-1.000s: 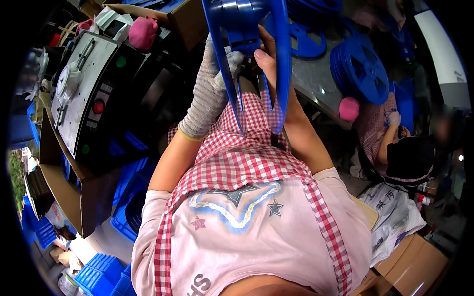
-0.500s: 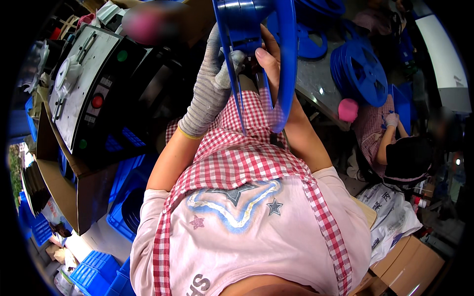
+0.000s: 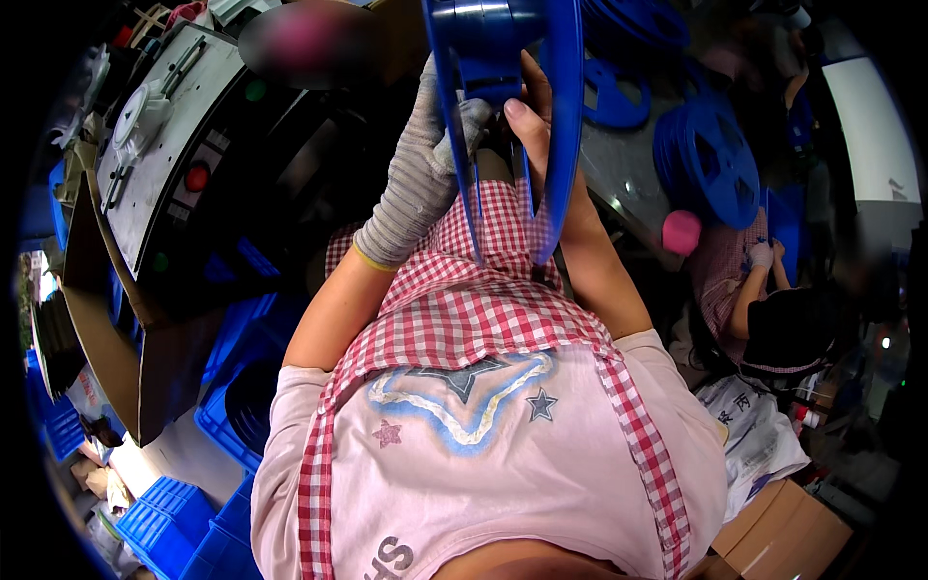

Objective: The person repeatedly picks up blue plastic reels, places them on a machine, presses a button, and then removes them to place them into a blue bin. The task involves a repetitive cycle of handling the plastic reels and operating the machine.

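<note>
A large blue plastic reel stands on edge between my hands at the top of the view, its two flanges joined by a hub. On its left side is my left hand in a grey striped knit glove, thumb hooked inside the left flange near the hub. My bare right hand grips the other side, with its thumb lying inside between the flanges. Parts of the fingers on both hands are hidden behind the flanges. The top of the reel runs out of view.
Several stacked blue reels sit on a grey table at right. A machine with a metal top and red button stands left. Below it are an open cardboard box and blue crates. At far right a co-worker's gloved hand shows.
My hands keep their hold on the reel, which has shifted very slightly. The surroundings have moved a little in view. The co-worker's hands at right have shifted down.
</note>
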Action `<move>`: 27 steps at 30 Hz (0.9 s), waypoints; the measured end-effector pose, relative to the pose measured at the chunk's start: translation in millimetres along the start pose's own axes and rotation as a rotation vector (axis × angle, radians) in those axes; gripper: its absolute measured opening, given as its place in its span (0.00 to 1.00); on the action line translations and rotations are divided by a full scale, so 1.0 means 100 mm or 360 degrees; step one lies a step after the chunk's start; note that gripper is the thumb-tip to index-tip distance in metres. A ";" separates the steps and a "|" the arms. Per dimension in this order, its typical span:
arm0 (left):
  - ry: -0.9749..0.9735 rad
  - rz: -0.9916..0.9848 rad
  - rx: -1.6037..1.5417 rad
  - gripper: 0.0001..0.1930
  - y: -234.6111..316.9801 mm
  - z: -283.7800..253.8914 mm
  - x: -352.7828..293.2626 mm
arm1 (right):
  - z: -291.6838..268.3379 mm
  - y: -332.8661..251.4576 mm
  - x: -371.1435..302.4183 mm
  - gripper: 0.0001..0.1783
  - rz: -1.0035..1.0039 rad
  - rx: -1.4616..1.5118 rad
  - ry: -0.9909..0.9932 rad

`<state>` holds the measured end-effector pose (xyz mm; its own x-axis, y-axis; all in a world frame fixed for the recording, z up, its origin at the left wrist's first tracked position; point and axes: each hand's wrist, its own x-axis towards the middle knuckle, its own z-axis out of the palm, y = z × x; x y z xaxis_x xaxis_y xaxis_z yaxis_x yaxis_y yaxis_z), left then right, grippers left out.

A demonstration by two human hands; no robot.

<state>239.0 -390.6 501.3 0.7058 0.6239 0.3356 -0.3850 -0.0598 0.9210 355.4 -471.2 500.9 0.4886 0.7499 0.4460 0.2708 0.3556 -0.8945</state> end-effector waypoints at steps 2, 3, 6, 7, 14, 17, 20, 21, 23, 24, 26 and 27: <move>0.0012 0.0044 0.0167 0.35 0.03 -0.02 -0.01 | 0.02 0.06 0.02 0.33 -0.0023 -0.0053 0.0000; 0.0033 0.0188 0.0364 0.35 0.03 -0.02 0.00 | 0.04 0.06 0.02 0.34 -0.0006 -0.0045 -0.0002; 0.0063 -0.0154 0.0005 0.33 0.19 -0.12 -0.09 | 0.07 0.00 0.07 0.36 0.0031 -0.0272 -0.0080; 0.0009 0.0005 0.0303 0.32 0.29 -0.17 -0.11 | 0.08 -0.10 0.09 0.38 0.0088 -0.0383 -0.0132; 0.0307 -0.0032 0.0112 0.27 0.73 -0.71 -0.36 | 0.41 -0.71 0.58 0.45 -0.0152 -0.0902 -0.0759; 0.0193 0.0204 -0.0179 0.29 0.72 -1.17 -0.46 | 0.70 -0.73 0.98 0.41 -0.0334 -0.0989 -0.1050; 0.0186 0.0344 -0.0322 0.30 1.01 -1.72 -0.48 | 1.05 -0.89 1.46 0.42 -0.0328 -0.1109 -0.1367; 0.0275 0.0363 -0.0031 0.28 1.22 -1.92 -0.54 | 1.24 -0.95 1.64 0.40 -0.0421 -0.1138 -0.1419; 0.0601 0.0375 0.0132 0.22 1.51 -2.37 -0.56 | 1.64 -0.90 1.96 0.38 -0.0557 -0.1287 -0.1444; 0.0792 0.0352 -0.0056 0.19 1.58 -2.56 -0.52 | 1.80 -0.82 2.10 0.38 -0.0617 -0.1299 -0.1398; 0.1004 0.0272 -0.0135 0.13 1.77 -2.92 -0.51 | 2.20 -0.85 2.39 0.41 -0.0372 -0.1246 -0.1495; 0.0880 0.0295 0.0397 0.11 1.85 -3.04 -0.51 | 2.34 -1.18 2.50 0.41 -0.0523 -0.1345 -0.1619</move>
<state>-48.7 -196.6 594.9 0.2037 0.8921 0.4034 -0.2741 -0.3435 0.8982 251.7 -195.2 710.7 -0.4186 0.9041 0.0859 0.8553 0.4243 -0.2975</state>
